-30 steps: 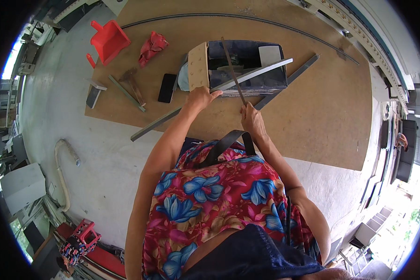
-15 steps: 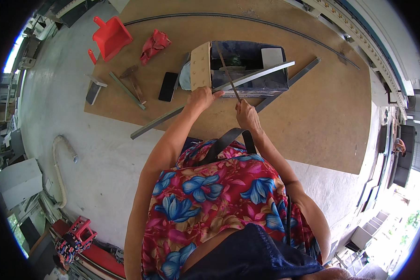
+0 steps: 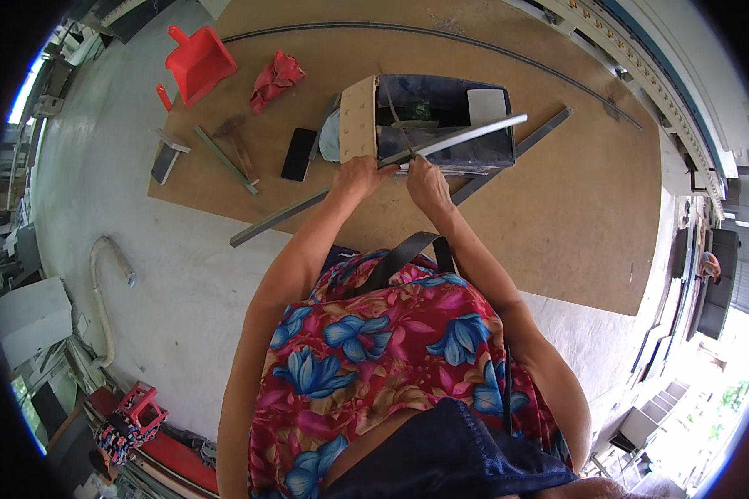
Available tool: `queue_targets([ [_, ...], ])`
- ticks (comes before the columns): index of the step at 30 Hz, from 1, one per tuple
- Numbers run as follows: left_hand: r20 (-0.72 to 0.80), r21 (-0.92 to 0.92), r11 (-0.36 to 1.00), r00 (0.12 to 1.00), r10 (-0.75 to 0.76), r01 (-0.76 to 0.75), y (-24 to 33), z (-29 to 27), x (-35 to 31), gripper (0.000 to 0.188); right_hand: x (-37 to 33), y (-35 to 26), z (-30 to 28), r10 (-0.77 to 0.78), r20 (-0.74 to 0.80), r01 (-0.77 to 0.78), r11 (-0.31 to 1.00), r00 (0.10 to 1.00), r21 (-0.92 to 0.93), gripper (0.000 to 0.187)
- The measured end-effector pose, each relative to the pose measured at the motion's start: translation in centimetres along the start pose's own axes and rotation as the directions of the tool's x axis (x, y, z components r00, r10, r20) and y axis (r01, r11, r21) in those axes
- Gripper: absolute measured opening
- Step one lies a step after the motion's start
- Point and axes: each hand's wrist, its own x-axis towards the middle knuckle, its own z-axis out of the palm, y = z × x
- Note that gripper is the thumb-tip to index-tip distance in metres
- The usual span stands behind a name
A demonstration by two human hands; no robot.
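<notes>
My left hand (image 3: pixel 359 179) is closed round a long grey metal bar (image 3: pixel 474 134) that slants from lower left to upper right. The bar's right part lies across an open dark box (image 3: pixel 495 154) with a tan flap. In my right hand (image 3: pixel 429 187) is one end of a thin, dark file (image 3: pixel 394 112). It crosses over the bar just right of my left hand, its far end reaching over the box. My right fingers are close to the bar; whether they touch it I cannot tell.
On the brown board (image 3: pixel 558 241) are a phone (image 3: pixel 299 155), a hammer (image 3: pixel 238 145), a short metal strip (image 3: pixel 225 160), a red cloth (image 3: pixel 278 81) and a red dustpan (image 3: pixel 201 66). A second bar (image 3: pixel 545 131) lies by the box; a curved strip (image 3: pixel 441 33) lies behind.
My right hand has moved forward and slightly left, pushing the file farther across the bar. My left hand keeps its grip in nearly the same place.
</notes>
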Motion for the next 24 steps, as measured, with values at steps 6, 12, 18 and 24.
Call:
queue_targets([
  [6,-0.003,0.098,0.995,1.000,0.018,-0.018,0.5,-0.6,-0.6,0.069,-4.2,1.9,-0.5,0.032,0.021,-0.033,0.999,0.999,0.012,0.023],
  [12,-0.060,0.078,0.997,0.998,-0.012,0.017,0.9,-0.8,-0.5,0.066,-1.1,0.7,0.2,-0.018,-0.002,0.018,1.000,1.000,0.025,0.022],
  [18,0.046,0.029,0.999,0.998,-0.031,0.030,1.4,-1.7,-1.1,0.063,-4.7,2.8,0.5,0.038,0.048,-0.039,0.999,0.998,0.023,0.018],
  [24,-0.350,0.057,0.998,0.935,0.056,-0.038,0.5,0.9,-1.0,0.057,-1.0,1.5,1.2,-0.061,-0.024,0.061,0.998,0.998,0.002,0.017],
])
